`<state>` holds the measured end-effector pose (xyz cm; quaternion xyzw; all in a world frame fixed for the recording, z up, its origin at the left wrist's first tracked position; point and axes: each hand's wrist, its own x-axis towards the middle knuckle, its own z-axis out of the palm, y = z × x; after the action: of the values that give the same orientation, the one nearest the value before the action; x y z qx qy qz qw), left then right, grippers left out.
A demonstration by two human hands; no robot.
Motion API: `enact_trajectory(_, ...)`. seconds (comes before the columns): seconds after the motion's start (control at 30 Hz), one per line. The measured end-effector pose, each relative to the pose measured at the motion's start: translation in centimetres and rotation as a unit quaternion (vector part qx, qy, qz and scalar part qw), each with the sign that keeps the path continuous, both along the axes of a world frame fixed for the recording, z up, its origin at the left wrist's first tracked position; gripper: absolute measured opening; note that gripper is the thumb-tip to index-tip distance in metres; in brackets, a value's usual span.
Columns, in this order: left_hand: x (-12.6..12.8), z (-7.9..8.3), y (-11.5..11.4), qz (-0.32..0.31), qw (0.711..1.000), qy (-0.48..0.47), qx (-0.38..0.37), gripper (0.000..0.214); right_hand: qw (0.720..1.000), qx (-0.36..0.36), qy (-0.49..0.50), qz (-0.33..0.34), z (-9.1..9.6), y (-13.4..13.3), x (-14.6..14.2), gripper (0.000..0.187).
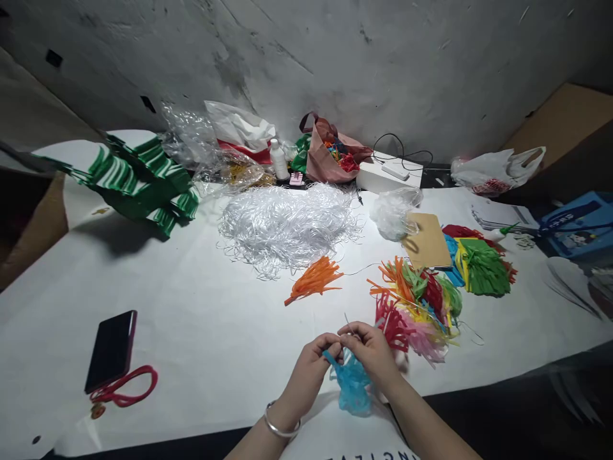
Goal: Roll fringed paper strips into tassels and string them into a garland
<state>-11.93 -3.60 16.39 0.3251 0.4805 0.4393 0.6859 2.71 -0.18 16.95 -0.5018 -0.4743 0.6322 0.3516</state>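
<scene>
Close to my body, my left hand (324,354) pinches the upper end of a light-blue tissue-paper tassel (354,390). Its fringe hangs crumpled between my forearms. The fingertips of my right hand (371,348) are closed beside the left ones, with a thin string (348,321) sticking up from them. My fingers partly hide how string and tassel meet. Just beyond my hands lies an orange tassel (313,280). Right of them, a pile of multicoloured tassels (424,300) is joined along a string.
Behind lies a heap of white shredded strands (287,223). A phone (111,351) with a red strap is at left, below a green paper structure (138,182). Brown card (428,239), green fringed tissue (486,265), a white bottle (278,160) and bags line the back and right.
</scene>
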Motion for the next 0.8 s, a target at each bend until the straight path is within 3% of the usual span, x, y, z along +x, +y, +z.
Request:
enact_trajectory(0.17, 1.3, -0.8, -1.9, -0.028, 0.995, -0.087, -0.040, 0.028, 0.997, -0.056, 0.037, 0.036, 0.4, -1.7, -0.2, 0.034)
enact_trajectory(0.3, 0.9, -1.1, -3.2, -0.209, 0.973, -0.085, -0.041, 0.020, 0.999, -0.015, -0.033, 0.019, -0.3, -2.9, 0.6, 0.032)
enact_trajectory(0.4, -0.1, -0.6, -3.1, -0.357, 0.932, -0.041, 0.058, 0.025, 0.999, -0.002, -0.044, 0.013, -0.8, -3.3, 1.1, 0.031)
enact_trajectory(0.47, -0.6, -0.5, -2.8, -0.393, 0.913, -0.029, 0.110, 0.029, 0.999, -0.006, -0.043, 0.011, -0.8, -3.3, 1.5, 0.031)
enact_trajectory(0.53, -0.7, -0.7, -2.7, -0.349, 0.931, -0.016, 0.108, 0.027, 0.999, 0.009, -0.050, 0.003, -0.4, -3.2, 1.8, 0.031)
enact_trajectory(0.67, -0.6, -1.4, -2.5, -0.168, 0.985, -0.015, 0.035, 0.030, 0.998, 0.035, -0.045, -0.001, 0.5, -3.1, 2.3, 0.030)
enact_trajectory(0.8, -0.9, -1.1, -2.1, -0.122, 0.991, 0.007, 0.049, 0.028, 0.998, 0.040, -0.042, 0.033, 0.9, -2.9, 2.3, 0.032)
